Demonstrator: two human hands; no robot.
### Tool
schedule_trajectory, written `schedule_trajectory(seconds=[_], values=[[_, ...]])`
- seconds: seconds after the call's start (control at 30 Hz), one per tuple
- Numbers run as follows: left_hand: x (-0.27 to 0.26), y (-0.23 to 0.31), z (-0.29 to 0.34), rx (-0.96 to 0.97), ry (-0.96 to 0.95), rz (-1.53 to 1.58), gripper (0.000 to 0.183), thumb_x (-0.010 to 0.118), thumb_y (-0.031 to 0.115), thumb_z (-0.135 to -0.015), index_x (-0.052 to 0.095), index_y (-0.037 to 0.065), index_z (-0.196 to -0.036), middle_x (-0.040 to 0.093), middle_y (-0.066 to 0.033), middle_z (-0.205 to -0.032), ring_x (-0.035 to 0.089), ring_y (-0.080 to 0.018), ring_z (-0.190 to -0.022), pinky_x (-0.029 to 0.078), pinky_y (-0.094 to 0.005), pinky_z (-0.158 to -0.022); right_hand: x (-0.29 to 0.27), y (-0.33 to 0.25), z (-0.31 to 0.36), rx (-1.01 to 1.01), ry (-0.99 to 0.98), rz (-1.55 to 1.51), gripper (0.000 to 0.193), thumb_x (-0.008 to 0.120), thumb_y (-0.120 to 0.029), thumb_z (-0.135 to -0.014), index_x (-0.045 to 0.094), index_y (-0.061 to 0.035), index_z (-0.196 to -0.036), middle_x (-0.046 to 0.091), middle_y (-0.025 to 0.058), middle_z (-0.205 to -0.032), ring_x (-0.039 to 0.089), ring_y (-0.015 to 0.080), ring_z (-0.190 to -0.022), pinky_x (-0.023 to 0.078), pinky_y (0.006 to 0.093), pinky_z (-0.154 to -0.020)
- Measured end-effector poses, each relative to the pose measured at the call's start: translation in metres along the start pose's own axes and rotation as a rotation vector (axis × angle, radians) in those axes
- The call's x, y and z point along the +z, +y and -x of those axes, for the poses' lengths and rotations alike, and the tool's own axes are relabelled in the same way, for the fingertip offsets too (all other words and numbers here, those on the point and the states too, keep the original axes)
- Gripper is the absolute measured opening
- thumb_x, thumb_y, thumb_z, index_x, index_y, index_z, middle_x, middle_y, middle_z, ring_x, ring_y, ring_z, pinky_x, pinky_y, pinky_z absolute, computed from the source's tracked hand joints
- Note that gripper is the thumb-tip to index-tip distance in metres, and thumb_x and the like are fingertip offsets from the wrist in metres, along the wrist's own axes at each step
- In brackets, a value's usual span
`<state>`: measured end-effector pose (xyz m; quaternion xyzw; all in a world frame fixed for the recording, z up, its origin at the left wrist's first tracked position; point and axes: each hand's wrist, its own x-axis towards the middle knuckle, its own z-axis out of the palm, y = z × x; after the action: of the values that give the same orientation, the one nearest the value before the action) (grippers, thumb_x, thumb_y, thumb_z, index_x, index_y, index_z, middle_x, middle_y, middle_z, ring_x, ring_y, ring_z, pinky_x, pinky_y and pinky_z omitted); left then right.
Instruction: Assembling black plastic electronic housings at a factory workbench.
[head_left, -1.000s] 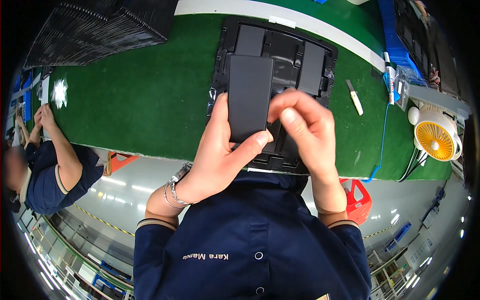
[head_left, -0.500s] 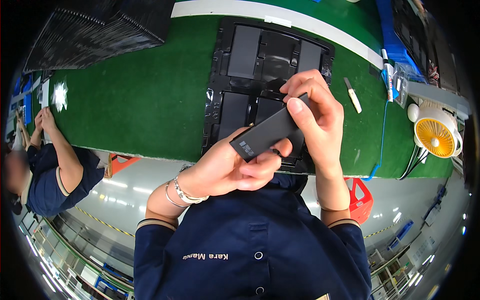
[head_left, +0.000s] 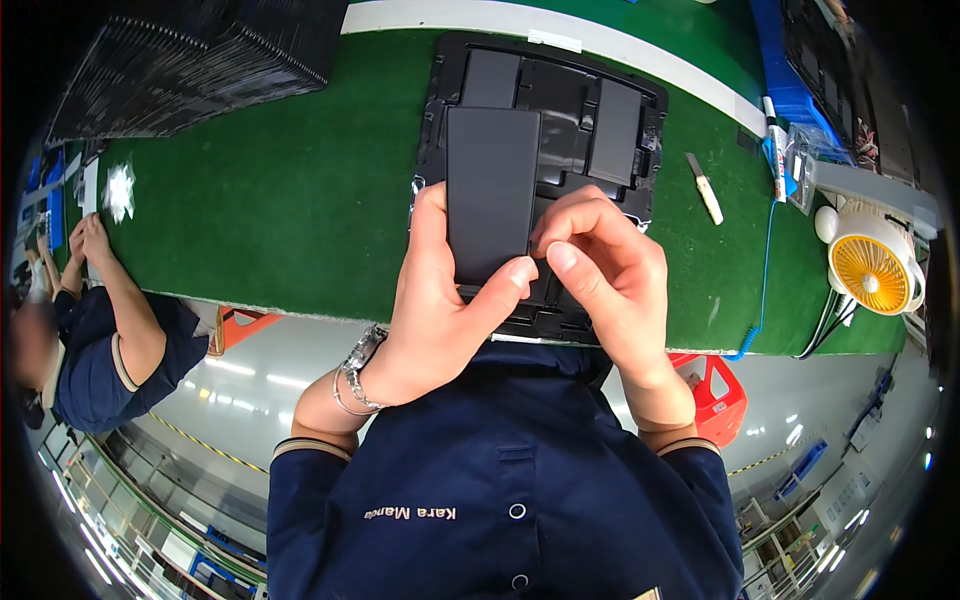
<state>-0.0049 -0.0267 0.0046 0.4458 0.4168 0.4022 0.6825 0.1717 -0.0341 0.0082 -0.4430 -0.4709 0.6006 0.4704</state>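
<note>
At the near side of a green-topped worktable [head_left: 270, 210], the person's left hand [head_left: 432, 308] grasps a flat black rectangular block [head_left: 492, 190], its fingers along the left edge and its thumb at the near right corner. The block is held over the left part of a black moulded plastic tray [head_left: 562, 95], its broad plain face turned up and its long sides running near to far. Just beside its right edge is the right hand [head_left: 615, 290], the fingers curled in and the thumb bent close to the forefinger; whether they pinch anything or touch the block, I cannot tell.

Within the tray, a similar dark block [head_left: 491, 75] lies in the far left compartment, partly covered by the held one, and another dark block [head_left: 617, 130] lies in the far right compartment. The near compartments are largely hidden by the hands.

To the right of the tray, well apart from it, lies a craft knife [head_left: 708, 200] with a pale handle, its blade pointing far and slightly left. Farther right are a marker pen [head_left: 779, 165] and a white desk fan [head_left: 868, 275] with a yellow grille. Far left on the table stands a large stack of black trays [head_left: 190, 80]; at the left end, a co-worker [head_left: 130, 345] in dark blue bends both arms toward the tabletop.
</note>
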Motion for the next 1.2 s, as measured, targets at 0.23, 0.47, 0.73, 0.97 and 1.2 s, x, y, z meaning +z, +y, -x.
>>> schedule_trajectory(seconds=[0.23,0.47,0.73,0.97,1.2], values=[[0.001,-0.002,0.005,-0.042,0.043,-0.086,0.055,0.067,0.003,-0.088,0.034,-0.001,-0.131,0.051,-0.0106,-0.116,0.053,-0.0158,-0.107,0.045,-0.0329,-0.095,0.004,-0.002,-0.001,-0.012,0.015,0.096,0.007,0.063,-0.003,-0.093,0.060,0.0032,-0.093,0.056,0.0066,-0.093,0.058,0.0134,-0.082,0.049,0.0283,-0.077],[0.002,0.000,0.006,0.012,0.032,-0.137,0.056,0.066,0.004,-0.089,0.032,-0.002,-0.132,0.053,-0.0119,-0.115,0.057,-0.0167,-0.104,0.048,-0.0327,-0.091,0.002,0.004,-0.004,-0.273,0.036,0.351,0.009,0.068,0.002,-0.082,0.061,0.0017,-0.088,0.060,0.0101,-0.087,0.060,0.0222,-0.080,0.049,0.0331,-0.071],[-0.001,0.001,0.006,0.213,-0.006,-0.443,0.056,0.067,0.007,-0.089,0.032,-0.004,-0.132,0.057,-0.0168,-0.112,0.063,-0.0231,-0.100,0.051,-0.0359,-0.085,-0.001,0.008,-0.011,-0.539,0.024,0.511,0.014,0.071,0.003,-0.077,0.062,0.0017,-0.088,0.061,0.0116,-0.089,0.061,0.0242,-0.082,0.049,0.0334,-0.073],[0.001,0.000,0.006,0.015,0.094,-0.230,0.057,0.067,0.006,-0.089,0.032,-0.003,-0.133,0.052,-0.0150,-0.116,0.057,-0.0218,-0.104,0.048,-0.0358,-0.090,0.006,0.016,0.000,0.012,-0.003,-0.176,0.012,0.063,-0.008,-0.097,0.062,0.0032,-0.096,0.056,0.0055,-0.099,0.056,0.0112,-0.089,0.047,0.0269,-0.081],[0.002,0.001,0.005,-0.024,0.105,-0.220,0.057,0.067,0.005,-0.088,0.033,-0.003,-0.133,0.048,-0.0140,-0.117,0.053,-0.0208,-0.106,0.045,-0.0356,-0.092,0.006,0.011,-0.003,0.054,0.018,-0.176,0.012,0.063,-0.009,-0.098,0.063,0.0028,-0.098,0.058,0.0028,-0.095,0.057,0.0081,-0.087,0.047,0.0248,-0.079]])
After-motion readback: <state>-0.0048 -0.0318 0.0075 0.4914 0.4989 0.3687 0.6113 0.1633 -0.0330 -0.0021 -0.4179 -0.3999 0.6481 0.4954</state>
